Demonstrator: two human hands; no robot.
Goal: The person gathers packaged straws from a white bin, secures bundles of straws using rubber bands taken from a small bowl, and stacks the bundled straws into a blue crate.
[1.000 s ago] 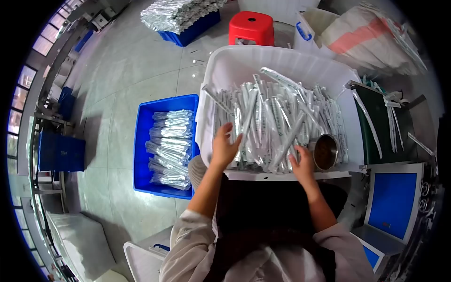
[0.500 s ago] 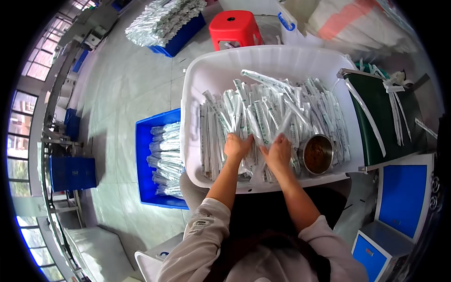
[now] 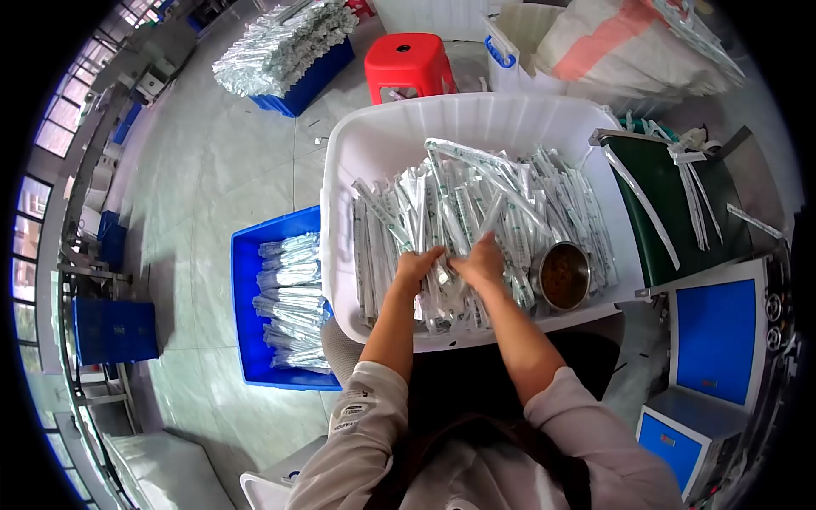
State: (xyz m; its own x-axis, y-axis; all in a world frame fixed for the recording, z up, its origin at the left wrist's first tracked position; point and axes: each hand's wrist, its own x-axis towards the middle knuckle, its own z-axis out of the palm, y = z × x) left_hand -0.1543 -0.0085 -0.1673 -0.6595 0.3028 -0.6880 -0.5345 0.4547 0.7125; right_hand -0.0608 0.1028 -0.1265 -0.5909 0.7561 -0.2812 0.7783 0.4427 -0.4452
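A large white tub (image 3: 374,127) in front of me holds a heap of long, clear-wrapped packets (image 3: 544,200) with green print. Inside its near part, my left hand (image 3: 416,270) is closed round some packets. Close beside it, my right hand (image 3: 482,263) is closed on packets too, its thumb side toward the left hand. Both hands hide the lower ends of what they grip. A round metal bowl (image 3: 564,275) with brownish contents rests on the packets to the right of my right hand.
Left of the tub, a blue bin (image 3: 251,340) holds stacked packets. Behind stand a red stool (image 3: 408,58), another heaped blue bin (image 3: 302,89) and a woven sack (image 3: 629,51). A green conveyor belt (image 3: 654,183) adjoins the tub's right, above a blue-panelled cabinet (image 3: 714,340).
Both hands have moved inward from apart and open over the packets and closed on some of them near the tub's front. The camera view has shifted slightly.
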